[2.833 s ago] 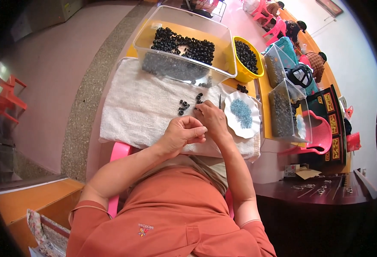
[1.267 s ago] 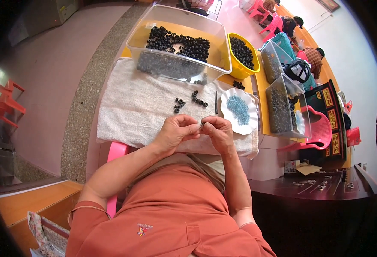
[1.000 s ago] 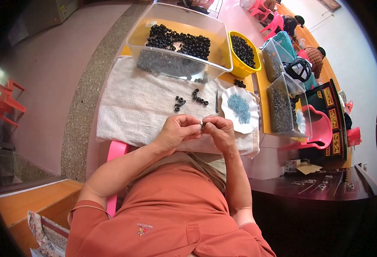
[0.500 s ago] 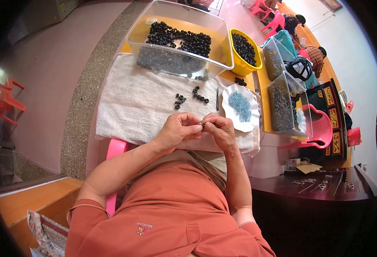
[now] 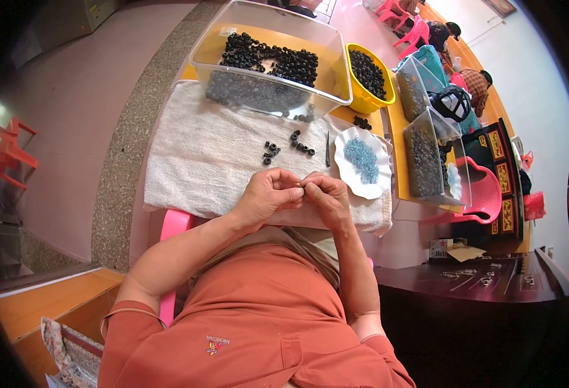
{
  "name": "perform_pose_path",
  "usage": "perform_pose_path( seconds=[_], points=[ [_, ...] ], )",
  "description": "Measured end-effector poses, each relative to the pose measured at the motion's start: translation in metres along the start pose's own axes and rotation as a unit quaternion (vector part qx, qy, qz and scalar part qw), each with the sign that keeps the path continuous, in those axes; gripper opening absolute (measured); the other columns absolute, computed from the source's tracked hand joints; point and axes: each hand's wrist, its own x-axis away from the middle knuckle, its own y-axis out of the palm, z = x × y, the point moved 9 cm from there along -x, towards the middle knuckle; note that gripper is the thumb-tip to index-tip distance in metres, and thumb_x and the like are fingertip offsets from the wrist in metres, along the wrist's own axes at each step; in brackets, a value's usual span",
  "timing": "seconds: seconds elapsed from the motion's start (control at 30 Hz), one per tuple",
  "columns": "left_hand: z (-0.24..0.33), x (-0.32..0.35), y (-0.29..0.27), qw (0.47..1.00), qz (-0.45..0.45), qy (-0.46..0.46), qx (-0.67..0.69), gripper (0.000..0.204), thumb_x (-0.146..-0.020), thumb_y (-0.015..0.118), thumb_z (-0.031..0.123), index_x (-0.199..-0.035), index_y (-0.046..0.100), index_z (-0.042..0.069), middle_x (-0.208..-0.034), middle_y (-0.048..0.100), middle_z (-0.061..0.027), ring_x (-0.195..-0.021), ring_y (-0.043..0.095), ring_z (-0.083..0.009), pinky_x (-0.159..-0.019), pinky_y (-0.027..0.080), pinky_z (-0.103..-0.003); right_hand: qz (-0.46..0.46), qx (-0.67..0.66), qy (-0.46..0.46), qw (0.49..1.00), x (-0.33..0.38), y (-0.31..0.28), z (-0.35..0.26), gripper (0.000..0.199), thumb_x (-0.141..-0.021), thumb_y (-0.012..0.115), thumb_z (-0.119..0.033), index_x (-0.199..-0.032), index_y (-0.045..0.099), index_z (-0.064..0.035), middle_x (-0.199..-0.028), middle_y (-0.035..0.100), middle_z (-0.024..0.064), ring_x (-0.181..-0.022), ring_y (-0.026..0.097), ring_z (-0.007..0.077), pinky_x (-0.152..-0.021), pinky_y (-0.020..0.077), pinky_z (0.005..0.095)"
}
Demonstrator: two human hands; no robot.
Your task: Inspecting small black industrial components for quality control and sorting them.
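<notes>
My left hand (image 5: 269,198) and my right hand (image 5: 329,202) meet fingertip to fingertip over the near edge of a white towel (image 5: 190,142). Both are closed in a pinch around a small dark piece (image 5: 303,187), mostly hidden by the fingers. Beyond them, several black ring-like pieces (image 5: 271,154) lie loose on the towel, with a second cluster (image 5: 302,143) beside them. To the right, a white scalloped dish (image 5: 370,191) holds small pale-blue bits (image 5: 362,160). Left of the dish rests a thin dark tool, seemingly tweezers (image 5: 328,150).
A large clear bin (image 5: 200,45) of black pieces stands at the back, with a yellow basin (image 5: 355,103) of them beside it. Clear boxes (image 5: 430,155) and a pink chair (image 5: 488,194) are at right. Other people (image 5: 475,90) sit farther off.
My right hand has shifted slightly left, and its fingers have closed further over the small dark piece, which shows less now. My left hand has barely moved. The loose pieces stay put.
</notes>
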Motion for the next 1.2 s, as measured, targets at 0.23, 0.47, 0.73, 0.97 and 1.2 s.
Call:
perform_pose_path(
  seconds=[0.23, 0.47, 0.73, 0.97, 1.2],
  points=[
    [0.004, -0.001, -0.004, 0.999, 0.010, 0.007, -0.040, 0.022, -0.087, 0.068, 0.002, -0.106, 0.058, -0.002, -0.093, 0.066, -0.0088, -0.080, 0.066, -0.0140, -0.073, 0.057, -0.026, 0.058, 0.079, -0.023, 0.995, 0.003, -0.004, 0.002, 0.014, -0.095, 0.062, -0.009, -0.096, 0.069, 0.0030, -0.088, 0.064, 0.0022, -0.075, 0.057, 0.0068, -0.068, 0.0461, 0.0203],
    [-0.001, -0.002, -0.006, 1.000, 0.014, -0.010, 0.013, 0.021, -0.088, 0.067, 0.002, -0.106, 0.057, -0.001, -0.094, 0.066, -0.0090, -0.079, 0.066, -0.0147, -0.073, 0.058, -0.026, 0.048, 0.180, -0.117, 0.975, 0.004, 0.001, -0.013, 0.013, -0.093, 0.063, -0.005, -0.102, 0.068, 0.0035, -0.094, 0.064, 0.0060, -0.079, 0.057, 0.0080, -0.069, 0.0470, 0.0207],
    [-0.001, -0.001, -0.013, 0.997, 0.054, -0.014, 0.058, 0.022, -0.087, 0.068, 0.005, -0.104, 0.055, 0.002, -0.098, 0.063, -0.0067, -0.087, 0.064, -0.0143, -0.077, 0.057, -0.028, 0.050, 0.366, -0.205, 0.906, 0.012, 0.031, -0.042, 0.041, -0.080, 0.072, 0.002, -0.120, 0.061, 0.0013, -0.100, 0.061, 0.0113, -0.072, 0.058, 0.0128, -0.061, 0.0477, 0.0247],
    [0.003, 0.000, -0.009, 0.997, 0.049, -0.010, 0.050, 0.022, -0.087, 0.067, 0.002, -0.105, 0.056, 0.000, -0.100, 0.063, -0.0085, -0.089, 0.064, -0.0149, -0.078, 0.057, -0.028, 0.080, 0.422, -0.248, 0.868, 0.017, 0.033, -0.046, 0.042, -0.077, 0.074, 0.003, -0.118, 0.062, 0.0007, -0.099, 0.061, 0.0138, -0.068, 0.059, 0.0165, -0.059, 0.0493, 0.0274],
    [0.002, 0.000, -0.009, 0.998, 0.045, -0.006, 0.046, 0.021, -0.087, 0.066, 0.003, -0.104, 0.054, 0.002, -0.097, 0.063, -0.0068, -0.088, 0.063, -0.0137, -0.079, 0.057, -0.028, 0.069, 0.423, -0.267, 0.863, 0.018, 0.038, -0.048, 0.040, -0.076, 0.073, 0.004, -0.115, 0.064, 0.0001, -0.097, 0.061, 0.0133, -0.069, 0.060, 0.0176, -0.061, 0.0501, 0.0288]
  ],
)
